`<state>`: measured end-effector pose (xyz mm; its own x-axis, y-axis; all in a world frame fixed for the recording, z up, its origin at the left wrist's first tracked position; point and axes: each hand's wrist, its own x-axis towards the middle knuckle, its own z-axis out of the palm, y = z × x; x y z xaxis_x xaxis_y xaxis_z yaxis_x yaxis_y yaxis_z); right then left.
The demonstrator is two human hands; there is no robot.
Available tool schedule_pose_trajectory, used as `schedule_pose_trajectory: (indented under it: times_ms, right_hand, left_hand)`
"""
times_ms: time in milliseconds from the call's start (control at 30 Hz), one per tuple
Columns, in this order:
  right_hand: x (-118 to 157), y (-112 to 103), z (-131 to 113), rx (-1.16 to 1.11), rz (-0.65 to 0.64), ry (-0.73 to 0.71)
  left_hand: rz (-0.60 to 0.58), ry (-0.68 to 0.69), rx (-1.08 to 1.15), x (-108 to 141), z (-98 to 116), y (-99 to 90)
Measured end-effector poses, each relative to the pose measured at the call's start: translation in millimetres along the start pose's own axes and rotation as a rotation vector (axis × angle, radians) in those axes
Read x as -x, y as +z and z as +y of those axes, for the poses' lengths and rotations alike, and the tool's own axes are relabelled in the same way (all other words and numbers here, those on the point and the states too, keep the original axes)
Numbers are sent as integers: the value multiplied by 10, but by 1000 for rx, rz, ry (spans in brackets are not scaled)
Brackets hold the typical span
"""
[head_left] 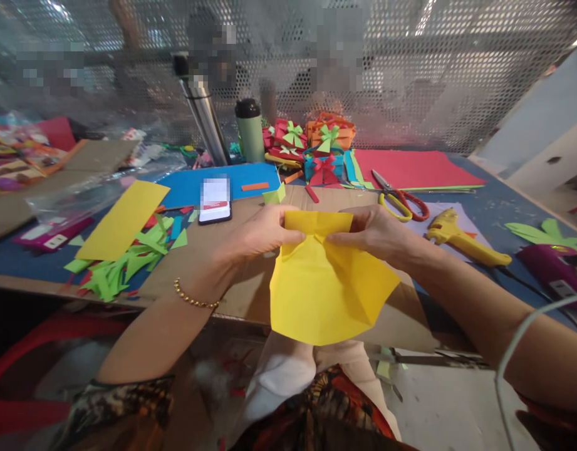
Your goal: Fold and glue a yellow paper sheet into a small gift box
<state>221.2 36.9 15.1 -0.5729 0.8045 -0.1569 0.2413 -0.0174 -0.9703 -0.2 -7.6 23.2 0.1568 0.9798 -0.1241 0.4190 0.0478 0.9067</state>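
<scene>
A yellow sheet of paper [323, 294] hangs from both hands above the front edge of the table, creased and partly folded near its top. On its left upper side, my left hand [269, 232] pinches it between thumb and fingers. Opposite, my right hand [370, 232] grips the upper right part the same way. Both thumbs press on the near face; the other fingers are largely hidden behind the paper. Beyond my right hand lie scissors [401, 199] with red and yellow handles. A yellow glue gun [467, 238] rests farther right.
Cardboard [244, 294] covers the table's front. Green paper scraps [128, 260], a yellow sheet [123, 219] and a phone [215, 199] lie left. Small paper bags with bows [323, 166], a green bottle [250, 133], a steel flask [208, 119] and red sheets [413, 168] are behind. A cable [504, 369] hangs right.
</scene>
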Motion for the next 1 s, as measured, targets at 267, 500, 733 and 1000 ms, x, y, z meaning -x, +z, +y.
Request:
schedule_pose_trajectory:
  times_ms: [267,500,733,1000]
  right_hand:
    - [-1,8,1,8,50,-29]
    - [-16,11,35,-18,84,-22]
    - [-13,16,35,42,73,-96]
    - [-61,3,99,103,77,-171]
  left_hand:
    - [-50,-66,258,71,57,53]
    - [35,68,129,1,-32,11]
    - [27,109,81,14,-8,15]
    - [48,157,35,-47,-54,-1]
